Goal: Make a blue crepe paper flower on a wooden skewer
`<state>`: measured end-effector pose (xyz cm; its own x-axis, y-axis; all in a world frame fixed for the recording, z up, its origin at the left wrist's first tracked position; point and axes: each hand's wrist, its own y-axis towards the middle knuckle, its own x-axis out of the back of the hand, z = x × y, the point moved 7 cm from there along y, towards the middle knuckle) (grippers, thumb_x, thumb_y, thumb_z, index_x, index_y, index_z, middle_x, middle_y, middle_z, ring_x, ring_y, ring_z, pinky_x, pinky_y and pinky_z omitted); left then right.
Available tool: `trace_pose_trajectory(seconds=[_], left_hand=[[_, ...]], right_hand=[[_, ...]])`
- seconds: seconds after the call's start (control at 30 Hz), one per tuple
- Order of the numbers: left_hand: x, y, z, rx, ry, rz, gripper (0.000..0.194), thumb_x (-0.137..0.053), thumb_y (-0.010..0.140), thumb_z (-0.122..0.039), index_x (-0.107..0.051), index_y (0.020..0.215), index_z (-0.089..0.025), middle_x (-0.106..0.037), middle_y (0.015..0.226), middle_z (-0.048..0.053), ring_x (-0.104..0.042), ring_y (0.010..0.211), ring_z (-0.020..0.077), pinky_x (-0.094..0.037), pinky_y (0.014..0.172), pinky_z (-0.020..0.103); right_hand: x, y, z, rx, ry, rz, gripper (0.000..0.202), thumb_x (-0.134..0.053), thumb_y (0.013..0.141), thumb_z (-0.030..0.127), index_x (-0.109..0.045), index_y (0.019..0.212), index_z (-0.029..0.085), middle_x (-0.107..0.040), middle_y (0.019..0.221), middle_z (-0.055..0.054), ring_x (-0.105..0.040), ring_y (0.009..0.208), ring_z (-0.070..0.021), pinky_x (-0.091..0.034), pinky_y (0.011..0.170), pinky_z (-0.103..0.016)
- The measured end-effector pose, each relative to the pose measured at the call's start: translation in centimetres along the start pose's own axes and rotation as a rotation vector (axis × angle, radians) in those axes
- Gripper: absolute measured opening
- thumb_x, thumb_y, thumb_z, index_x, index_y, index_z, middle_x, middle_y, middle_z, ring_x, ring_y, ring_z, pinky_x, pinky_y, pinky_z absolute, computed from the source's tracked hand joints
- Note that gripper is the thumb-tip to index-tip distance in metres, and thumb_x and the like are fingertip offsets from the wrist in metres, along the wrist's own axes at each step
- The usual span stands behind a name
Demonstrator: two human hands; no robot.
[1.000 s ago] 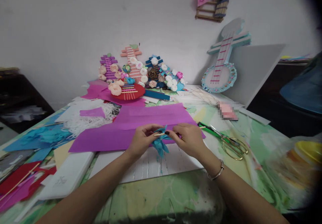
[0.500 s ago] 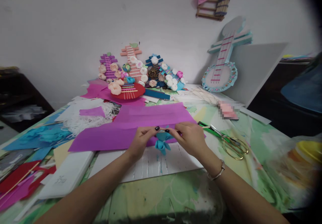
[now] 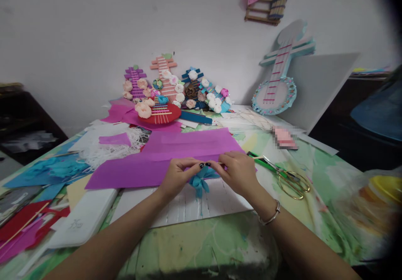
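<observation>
Blue crepe paper (image 3: 199, 182), gathered into petal-like folds, hangs below my fingertips over a white board (image 3: 176, 206). My left hand (image 3: 180, 174) pinches its upper edge from the left. From the right, my right hand (image 3: 237, 171) pinches the same edge, its thumb tip almost touching the left thumb. A thin stick (image 3: 258, 157) sticks out to the right of my right hand. Purple paper (image 3: 125, 172) lies under and behind both hands.
Gold-handled scissors (image 3: 293, 183) and a green cutter (image 3: 255, 157) lie to the right. A white power bank (image 3: 83, 219) sits at the left. Flower-decorated instrument models (image 3: 166, 79) stand at the back wall. A yellow-lidded jar (image 3: 386, 190) is far right.
My thumbs have come closer together along the paper's upper edge. The blue folds have swung slightly left and down.
</observation>
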<state>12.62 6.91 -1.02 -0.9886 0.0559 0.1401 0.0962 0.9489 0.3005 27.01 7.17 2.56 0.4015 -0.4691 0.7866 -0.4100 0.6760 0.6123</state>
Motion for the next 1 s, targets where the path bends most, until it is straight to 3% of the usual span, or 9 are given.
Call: trace_pose_trajectory(seconds=[0.27,0.6,0.8,1.0], left_hand=[[0.0,0.0,-1.0,-0.177,0.175,0.065,0.018,-0.062,0.077,-0.030,-0.074,0.083,-0.018,-0.070,0.076,0.006,-0.062,0.069,0.0154,-0.049,0.064,0.026],[-0.1,-0.1,-0.9,-0.191,0.183,0.101,0.019,-0.060,0.079,-0.028,-0.073,0.088,-0.017,-0.070,0.076,0.006,-0.061,0.069,0.0159,-0.048,0.063,0.026],[-0.2,-0.3,-1.6,-0.276,0.196,0.092,0.019,-0.060,0.078,-0.024,-0.072,0.093,-0.020,-0.072,0.081,0.007,-0.063,0.073,0.0170,-0.050,0.069,0.029],[-0.2,-0.5,-1.9,-0.273,0.204,0.055,0.018,-0.061,0.075,-0.017,-0.073,0.089,-0.019,-0.072,0.081,0.006,-0.064,0.072,0.0168,-0.051,0.067,0.027]], right_hand=[[-0.4,0.1,-1.0,-0.130,0.120,0.077,0.052,-0.044,0.083,0.057,-0.057,0.052,0.017,-0.052,0.045,0.001,-0.040,0.043,-0.0089,-0.018,0.048,-0.025],[-0.2,0.0,-0.7,-0.137,0.144,0.081,0.048,-0.044,0.083,0.055,-0.055,0.055,0.017,-0.056,0.052,-0.001,-0.048,0.052,-0.0109,-0.020,0.051,-0.025],[0.3,0.1,0.0,-0.074,0.146,0.004,0.048,-0.050,0.079,0.057,-0.050,0.054,0.017,-0.054,0.054,0.001,-0.047,0.061,-0.0128,-0.023,0.066,-0.029],[0.0,0.1,-0.1,-0.121,0.212,0.009,0.043,-0.056,0.077,0.053,-0.049,0.055,0.017,-0.055,0.057,0.001,-0.048,0.067,-0.0150,-0.022,0.071,-0.032]])
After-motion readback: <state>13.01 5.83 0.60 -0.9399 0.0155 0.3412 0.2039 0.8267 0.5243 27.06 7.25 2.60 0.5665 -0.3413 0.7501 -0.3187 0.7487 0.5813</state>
